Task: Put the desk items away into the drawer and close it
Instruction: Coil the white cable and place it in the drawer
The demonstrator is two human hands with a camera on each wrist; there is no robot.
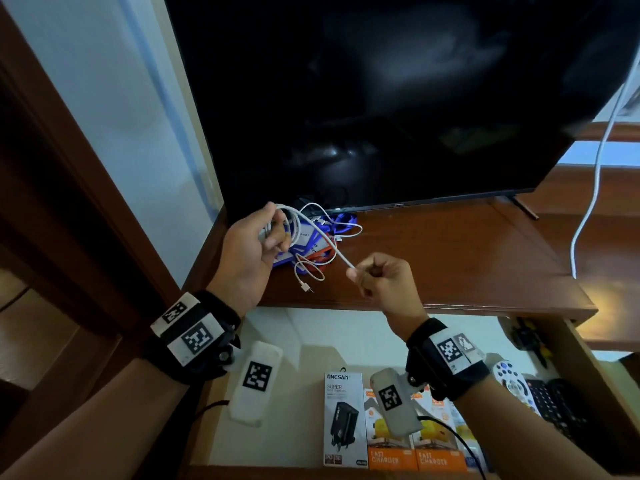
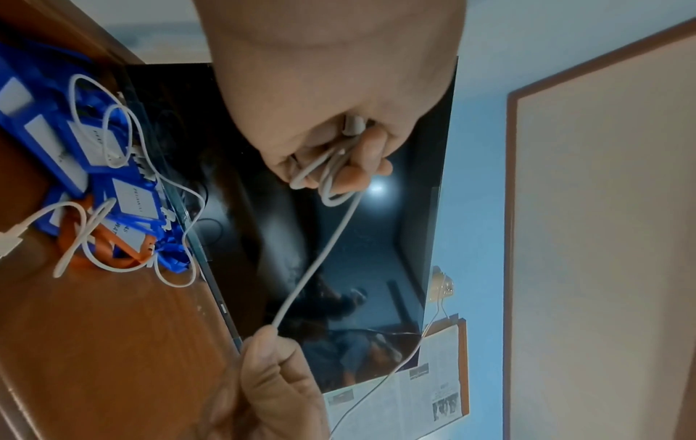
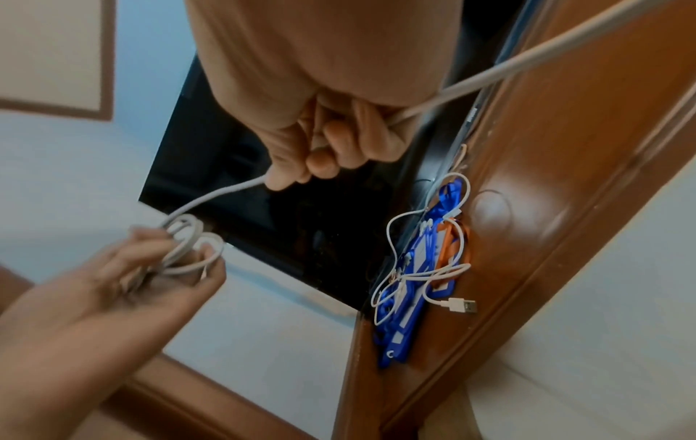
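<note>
1. Your left hand point(image 1: 254, 249) has its fingers curled round the coiled white cable point(image 1: 289, 223); your right hand point(image 1: 384, 278) pinches its free end above the tabletop point(image 1: 450, 258).
2. Still out: a second cable point(image 1: 308, 270) and the blue tags point(image 1: 311, 245).
3. The drawer point(image 1: 311, 341) stands open, holding charger boxes point(image 1: 391, 427).

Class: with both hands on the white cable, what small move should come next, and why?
Probably wrap another loop: the left hand holds a part-wound coil of the white cable, the right hand pinches its straight free length, and the drawer below is open.
</note>
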